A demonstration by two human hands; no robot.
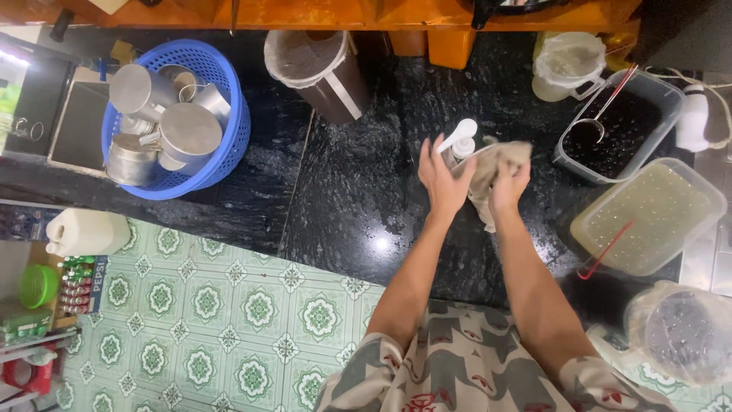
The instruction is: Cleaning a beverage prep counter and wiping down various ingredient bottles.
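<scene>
Both hands, left hand and right hand, clutch a beige cloth (bunched between curled fingers) beside the white pump bottle.

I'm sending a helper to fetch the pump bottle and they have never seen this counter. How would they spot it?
Start at the black stone counter and find the person's left hand and right hand, both wrapped in a beige cloth. The pump bottle stands just beyond the left hand's fingers, partly hidden by the cloth. Its white spout sets it apart from the tubs on the right.
</scene>
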